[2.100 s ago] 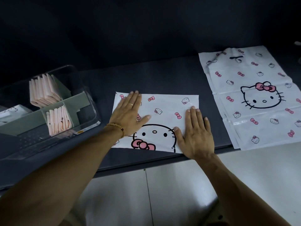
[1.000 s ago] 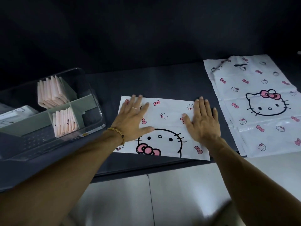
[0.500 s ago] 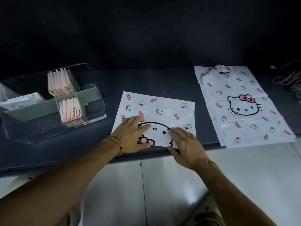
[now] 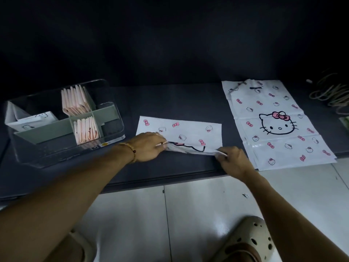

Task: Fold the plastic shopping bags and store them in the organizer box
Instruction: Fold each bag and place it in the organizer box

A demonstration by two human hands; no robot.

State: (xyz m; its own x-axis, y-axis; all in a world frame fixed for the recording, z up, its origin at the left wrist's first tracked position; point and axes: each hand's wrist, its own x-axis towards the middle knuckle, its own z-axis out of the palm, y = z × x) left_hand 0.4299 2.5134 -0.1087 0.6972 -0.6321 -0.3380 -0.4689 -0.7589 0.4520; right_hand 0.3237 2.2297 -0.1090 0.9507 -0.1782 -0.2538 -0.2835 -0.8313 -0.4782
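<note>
Both arms are bare, with no sleeves. A string of small golden-brown beads (image 4: 130,151) goes around the left wrist. The beige rubber shoe with round holes (image 4: 249,241) covers one foot.

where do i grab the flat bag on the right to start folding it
Take the flat bag by its near short edge, at both corners, coming from the table's front. It lies spread lengthwise away from you and that edge overhangs the table, so fingers probably can slip under it.

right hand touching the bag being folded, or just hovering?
Touching. Head view: the right hand pinches the near edge of the bag, lifted off the table; the left hand grips the other end.
</note>
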